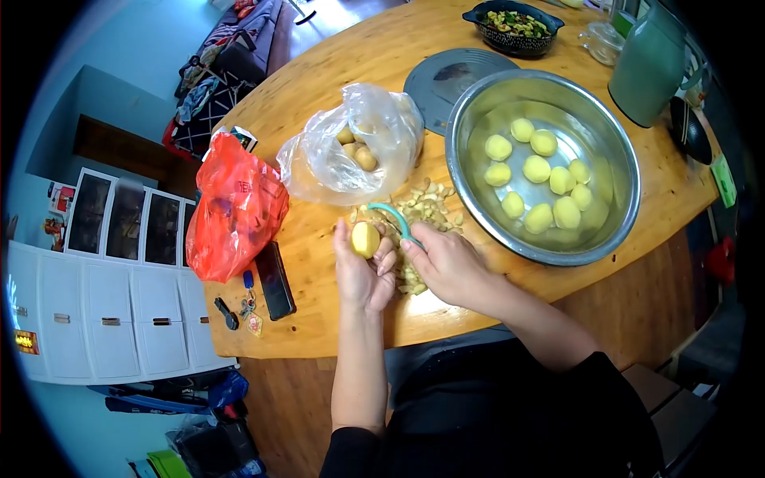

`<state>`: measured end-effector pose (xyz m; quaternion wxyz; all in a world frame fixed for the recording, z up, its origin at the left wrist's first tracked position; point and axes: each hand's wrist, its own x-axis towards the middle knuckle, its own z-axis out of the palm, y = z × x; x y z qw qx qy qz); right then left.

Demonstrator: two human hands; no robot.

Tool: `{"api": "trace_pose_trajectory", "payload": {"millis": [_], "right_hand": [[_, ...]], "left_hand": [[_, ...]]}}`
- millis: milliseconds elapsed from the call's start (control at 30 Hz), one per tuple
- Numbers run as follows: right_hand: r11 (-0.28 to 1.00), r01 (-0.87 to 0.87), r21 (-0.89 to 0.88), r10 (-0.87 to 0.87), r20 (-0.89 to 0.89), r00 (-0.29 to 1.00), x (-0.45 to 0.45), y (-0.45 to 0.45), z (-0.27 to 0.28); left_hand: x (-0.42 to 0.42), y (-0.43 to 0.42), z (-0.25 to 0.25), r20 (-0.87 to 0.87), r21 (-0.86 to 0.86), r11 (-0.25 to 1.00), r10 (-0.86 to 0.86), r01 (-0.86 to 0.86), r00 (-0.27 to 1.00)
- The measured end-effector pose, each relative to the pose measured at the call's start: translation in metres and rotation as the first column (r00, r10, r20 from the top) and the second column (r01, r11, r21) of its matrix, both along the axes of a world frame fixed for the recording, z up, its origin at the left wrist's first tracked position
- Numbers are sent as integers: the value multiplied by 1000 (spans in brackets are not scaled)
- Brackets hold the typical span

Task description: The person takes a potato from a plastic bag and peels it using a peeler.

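Note:
My left hand (365, 271) is closed around a potato (366, 239), whose visible side is pale yellow and peeled. In my right hand (448, 264) is a teal peeler (390, 211), its curved head reaching over toward the potato. Whether the blade touches the potato I cannot tell. Under and behind both hands lies a heap of peelings (426, 205) on the wooden table. To the right, a large metal basin (544, 253) holds several peeled potatoes (536, 169), seemingly in water. A clear plastic bag (319, 163) with several unpeeled potatoes (365, 158) stands beyond my left hand.
A red plastic bag (239, 207), a phone (275, 280) and keys (249, 303) lie at the left of the table (335, 72). Behind the basin are a grey round mat (434, 80), a dish of food (514, 32) and a green jug (649, 68). The table's near edge runs below my wrists.

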<state>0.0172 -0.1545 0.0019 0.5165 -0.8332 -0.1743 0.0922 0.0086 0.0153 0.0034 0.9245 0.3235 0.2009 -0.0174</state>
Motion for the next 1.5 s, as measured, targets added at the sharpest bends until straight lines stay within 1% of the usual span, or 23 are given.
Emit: {"api": "trace_pose_trajectory", "payload": {"millis": [67, 167, 267, 300, 367, 500, 567, 667, 700, 767, 800, 833, 900, 1000, 1033, 1100, 1133, 1167, 1200, 1333, 1433, 1500], "right_hand": [[1000, 1, 23, -1, -3, 1000, 0, -2, 0], [1000, -30, 3, 29, 204, 978, -4, 0, -2], [999, -42, -15, 44, 405, 913, -10, 5, -9], [999, -37, -19, 41, 443, 896, -10, 6, -9], [999, -30, -42, 47, 466, 883, -11, 6, -9], [997, -25, -67, 56, 513, 856, -11, 8, -10], [996, -29, -82, 67, 504, 861, -12, 8, -10], [993, -19, -116, 70, 448, 891, -12, 7, -10], [992, -14, -128, 68, 423, 903, -11, 6, -10], [991, 23, -135, 21, 318, 948, 0, 3, -12], [989, 44, -139, -6, 266, 964, 3, 1, -13], [996, 35, -79, -16, 229, 973, 4, -3, -11], [998, 43, -35, -35, 199, 979, 4, -4, -8], [1000, 24, -7, -23, 170, 985, 1, -3, 1], [1000, 13, -4, -12, 162, 987, -1, -2, 3], [999, -27, -21, 31, 241, 970, -6, 0, 3], [998, -47, -30, 53, 280, 958, -8, 1, 2], [998, -57, 14, 50, 306, 951, -9, 3, -2], [999, -53, 2, 50, 321, 946, -10, 3, -3], [998, -60, -29, 67, 376, 924, -14, 3, -1], [997, -65, -48, 79, 397, 914, -17, 3, -1], [997, -65, -51, 80, 405, 911, -17, 3, -1]], "left_hand": [[3, 9, -8, -66, -167, 985, -47, 36, 997], [-1, -1, -5, -55, 55, 999, 1, 2, 998], [0, 0, -4, -69, 25, 999, 27, -26, 997], [-1, -1, -1, -78, -2, 1000, 28, -28, 997], [-2, -4, 4, -94, -54, 998, 25, -30, 995], [-4, -6, 0, -44, 22, 999, 26, -25, 999], [-5, -6, -4, -17, 93, 995, 25, -23, 1000], [-5, -13, 2, -36, 182, 978, 106, -98, 994], [-6, -13, 2, -19, 173, 981, 88, -83, 996], [-8, -11, 1, 14, 155, 987, 49, -51, 999], [-8, -8, 2, -1, 96, 995, 14, -14, 1000], [-6, -4, 4, -10, 35, 999, -20, 20, 1000], [-4, 3, 4, -2, -93, 993, -80, 79, 997], [-2, 1, 6, -31, -217, 971, -112, 103, 993], [-2, 2, 2, -3, -177, 977, -119, 117, 993], [-3, 3, -5, 52, -97, 986, -135, 139, 990], [-4, -1, -3, 30, -2, 995, -97, 98, 995], [-6, -7, 0, 11, 94, 994, -58, 57, 998], [-7, -12, 4, -6, 190, 982, -18, 19, 1000], [-12, -9, -4, 94, 268, 963, -45, 18, 995], [-12, -13, -4, 83, 332, 943, 10, -37, 996], [-14, -10, -5, 96, 322, 946, -19, -13, 995]]}}
